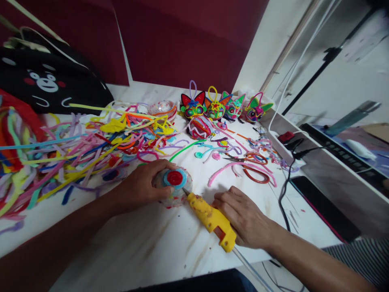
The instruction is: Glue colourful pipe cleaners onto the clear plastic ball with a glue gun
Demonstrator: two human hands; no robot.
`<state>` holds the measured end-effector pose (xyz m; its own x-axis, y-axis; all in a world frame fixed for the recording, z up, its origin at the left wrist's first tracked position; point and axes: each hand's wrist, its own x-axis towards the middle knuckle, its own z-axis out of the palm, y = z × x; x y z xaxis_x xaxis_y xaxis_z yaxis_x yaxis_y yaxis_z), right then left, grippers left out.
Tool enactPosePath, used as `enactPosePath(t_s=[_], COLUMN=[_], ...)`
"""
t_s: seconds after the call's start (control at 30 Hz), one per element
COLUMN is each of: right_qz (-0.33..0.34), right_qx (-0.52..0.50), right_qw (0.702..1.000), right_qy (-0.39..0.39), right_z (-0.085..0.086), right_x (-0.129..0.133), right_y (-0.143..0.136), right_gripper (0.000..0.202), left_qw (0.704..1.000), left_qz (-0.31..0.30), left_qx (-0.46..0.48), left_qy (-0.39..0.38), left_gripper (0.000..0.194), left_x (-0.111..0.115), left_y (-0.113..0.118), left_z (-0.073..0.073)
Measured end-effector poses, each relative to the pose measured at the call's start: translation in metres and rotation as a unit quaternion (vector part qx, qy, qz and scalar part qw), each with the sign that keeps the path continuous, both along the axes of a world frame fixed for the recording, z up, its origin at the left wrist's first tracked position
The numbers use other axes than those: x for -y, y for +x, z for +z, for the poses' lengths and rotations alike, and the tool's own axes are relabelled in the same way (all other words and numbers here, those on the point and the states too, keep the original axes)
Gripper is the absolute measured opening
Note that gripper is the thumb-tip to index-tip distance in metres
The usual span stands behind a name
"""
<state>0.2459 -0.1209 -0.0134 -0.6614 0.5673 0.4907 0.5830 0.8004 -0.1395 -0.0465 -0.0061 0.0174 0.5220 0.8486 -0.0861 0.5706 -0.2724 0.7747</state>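
Note:
My left hand (146, 184) is closed around a clear plastic piece (173, 199), rounded, with a light-blue ring (169, 178) and a red disc (175, 177) on its upper side. In my right hand (243, 219) is a yellow hot glue gun (211, 219), its handle hidden by the fingers. The gun's nozzle (184, 190) points at the edge of the blue ring; whether it touches cannot be made out. A clear glue stick (252, 267) trails from the gun's back end.
Loose pipe cleaners (91, 150) cover the table's left side. Several colourful eared ornaments (215, 109) stand at the back. Red-handled scissors (255, 166) lie right of centre. A phone (323, 207) and a black cable (284, 202) are at the right, a black bag (51, 79) back left.

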Motion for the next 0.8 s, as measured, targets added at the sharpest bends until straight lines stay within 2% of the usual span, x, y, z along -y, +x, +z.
enactPosePath(t_s=[0.13, 0.37, 0.6, 0.8], right_qz=[-0.01, -0.004, 0.001, 0.006], right_qx=[-0.006, 0.0, 0.01, 0.01], right_qw=[1.0, 1.0, 1.0, 1.0], right_qy=[-0.002, 0.003, -0.001, -0.009], right_z=[-0.001, -0.001, -0.002, -0.002], right_x=[0.0, 0.001, 0.001, 0.001], right_y=[0.002, 0.002, 0.002, 0.003], right_gripper=[0.03, 0.031, 0.03, 0.026], left_qw=[1.0, 0.999, 0.998, 0.999], left_qz=[-0.007, -0.012, -0.024, -0.019], left_qx=[0.004, -0.007, 0.016, 0.005], left_qy=[0.005, 0.034, 0.055, 0.043], left_gripper=[0.056, 0.055, 0.053, 0.052], left_x=[0.0, 0.001, -0.002, 0.0], left_y=[0.0, 0.001, -0.004, -0.001], left_z=[0.001, 0.002, -0.01, -0.004])
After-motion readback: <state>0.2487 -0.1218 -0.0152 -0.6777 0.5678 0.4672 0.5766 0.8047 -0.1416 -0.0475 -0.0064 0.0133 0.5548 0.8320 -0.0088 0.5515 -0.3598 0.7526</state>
